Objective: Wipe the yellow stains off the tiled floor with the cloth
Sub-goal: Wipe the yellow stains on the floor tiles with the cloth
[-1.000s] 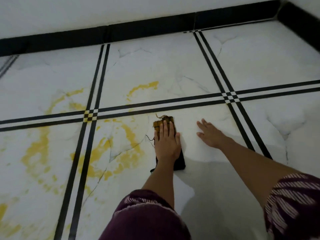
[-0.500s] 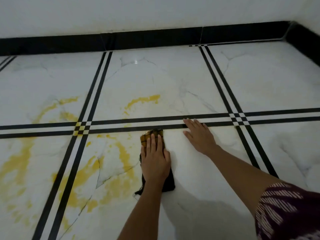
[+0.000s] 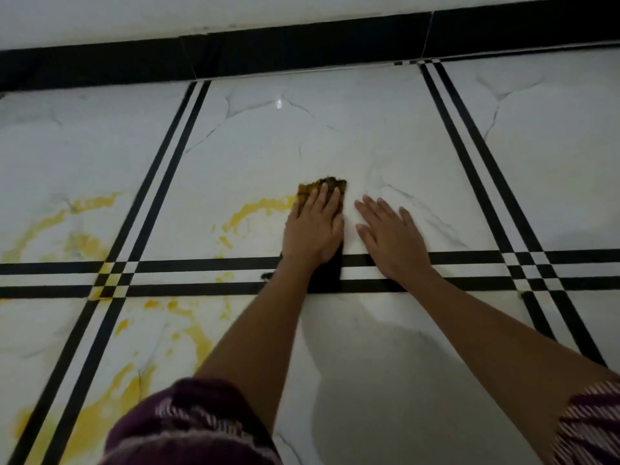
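Head view: left hand (image 3: 313,229) flat on cloth (image 3: 328,274)

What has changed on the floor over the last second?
The left hand pushed the cloth forward, off the near tile, across the black stripes and onto the far tile, up to the right end of the yellow streak. The right hand slid forward beside it. Nothing was gripped or released: both hands stay flat. The stains further left remain.
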